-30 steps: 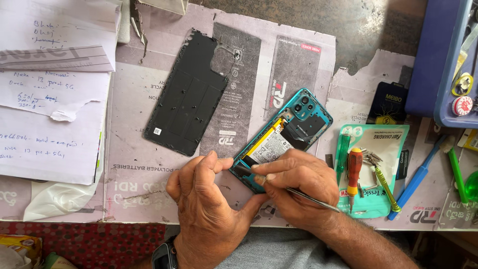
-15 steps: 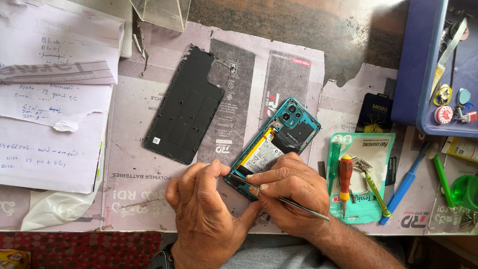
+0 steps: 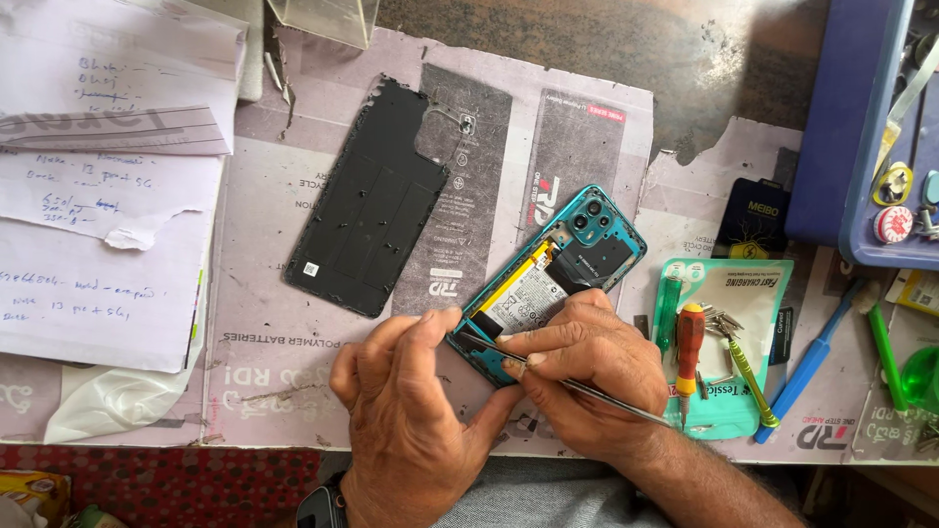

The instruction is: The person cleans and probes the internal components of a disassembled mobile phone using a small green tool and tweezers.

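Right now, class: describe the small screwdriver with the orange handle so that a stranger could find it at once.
Start at the teal opened phone under the hands. Right of it lies a green packet; the orange-handled screwdriver lies on it, between a green-handled tool and slim yellow-green tweezers. It alone is orange.

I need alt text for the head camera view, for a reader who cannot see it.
Two bare hands work on an opened teal phone on a paper-covered bench: the left hand steadies its lower end, the right hand holds thin metal tweezers at it. The black back cover lies apart to the left; screwdrivers lie right.
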